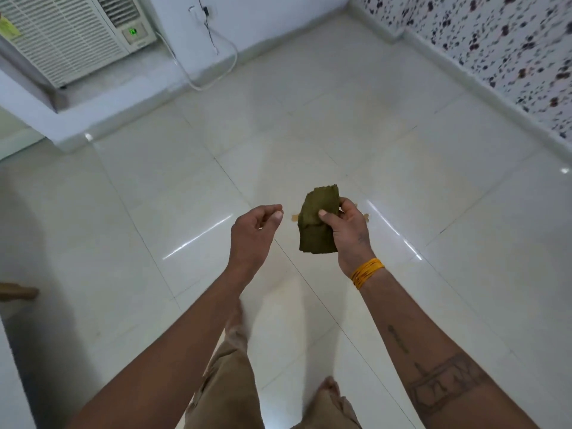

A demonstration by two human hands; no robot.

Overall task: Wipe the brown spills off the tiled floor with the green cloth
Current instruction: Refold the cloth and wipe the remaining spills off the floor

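Note:
I stand over a glossy white tiled floor (pixel 185 187). My right hand (pixel 349 233) holds a folded olive-green cloth (pixel 317 224) at about waist height, thumb pressed on its front. My left hand (pixel 252 233) hovers just left of the cloth, fingers loosely curled and apart, holding nothing. Small brown spills (pixel 295 217) show on the floor past the cloth's left edge, and another brown spot (pixel 367 216) peeks out right of my right hand. The cloth and hand hide the floor between them.
A white air-conditioner unit (pixel 71 35) sits on a raised ledge at the back left, with a white cable (pixel 198 82) looping down to the floor. A speckled wall (pixel 510 48) runs along the right. My bare feet (pixel 331 388) and tan trousers are below.

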